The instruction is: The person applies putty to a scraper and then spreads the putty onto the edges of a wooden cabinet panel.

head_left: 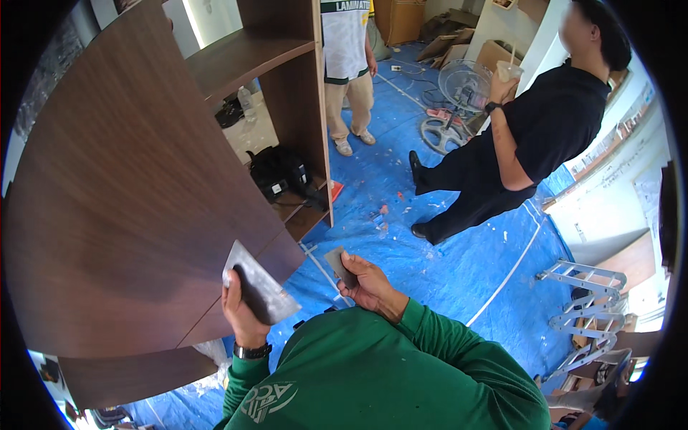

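We are cataloguing a large dark wood-grain panel, leaning against the cabinet. Our left hand, grip clamped, is pressing a flat grey scraper against the panel's lower edge, seemingly to smooth it. Our right hand is pinching a smaller grey piece above the blue tarp.

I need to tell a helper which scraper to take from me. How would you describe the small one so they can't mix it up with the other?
Start at the big dark brown wooden panel on the left, over the blue floor sheet. At its lower right corner the left hand presses a wide grey scraper blade to the wood. The small scraper is in the right hand, away from the panel: narrower and darker.
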Demonstrator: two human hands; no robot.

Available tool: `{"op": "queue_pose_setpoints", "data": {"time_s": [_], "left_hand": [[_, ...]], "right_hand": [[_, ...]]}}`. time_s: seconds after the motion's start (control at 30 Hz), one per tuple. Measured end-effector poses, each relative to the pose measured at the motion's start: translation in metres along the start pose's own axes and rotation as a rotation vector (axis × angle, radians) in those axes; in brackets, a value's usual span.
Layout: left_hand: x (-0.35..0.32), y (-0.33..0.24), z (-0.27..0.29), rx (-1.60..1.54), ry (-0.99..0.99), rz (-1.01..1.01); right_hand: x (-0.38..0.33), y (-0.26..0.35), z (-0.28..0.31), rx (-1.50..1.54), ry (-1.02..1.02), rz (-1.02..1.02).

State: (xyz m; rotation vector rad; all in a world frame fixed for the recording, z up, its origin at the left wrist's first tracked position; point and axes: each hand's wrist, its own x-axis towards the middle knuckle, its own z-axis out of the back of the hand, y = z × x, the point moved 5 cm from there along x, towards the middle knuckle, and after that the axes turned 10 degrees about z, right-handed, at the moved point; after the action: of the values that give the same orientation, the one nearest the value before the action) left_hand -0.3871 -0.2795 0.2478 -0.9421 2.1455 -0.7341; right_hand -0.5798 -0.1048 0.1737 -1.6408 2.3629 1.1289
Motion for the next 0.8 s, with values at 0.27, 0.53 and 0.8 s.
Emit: {"op": "queue_pose_setpoints", "data": {"time_s": [0.27,0.53,0.8], "left_hand": [[-0.007,0.017,0.041,-0.042,-0.174,-0.041],[0.017,0.02,-0.018,0.048,-0.146,-0.237],[0.022,0.011,-0.051,0.147,-0.109,-0.261]], "right_hand": [[0.021,0.022,0.053,-0.102,-0.211,0.043],[0.045,0.031,0.088,-0.205,-0.127,0.042],[0.056,0.019,0.152,-0.361,-0.263,0.029]]}}
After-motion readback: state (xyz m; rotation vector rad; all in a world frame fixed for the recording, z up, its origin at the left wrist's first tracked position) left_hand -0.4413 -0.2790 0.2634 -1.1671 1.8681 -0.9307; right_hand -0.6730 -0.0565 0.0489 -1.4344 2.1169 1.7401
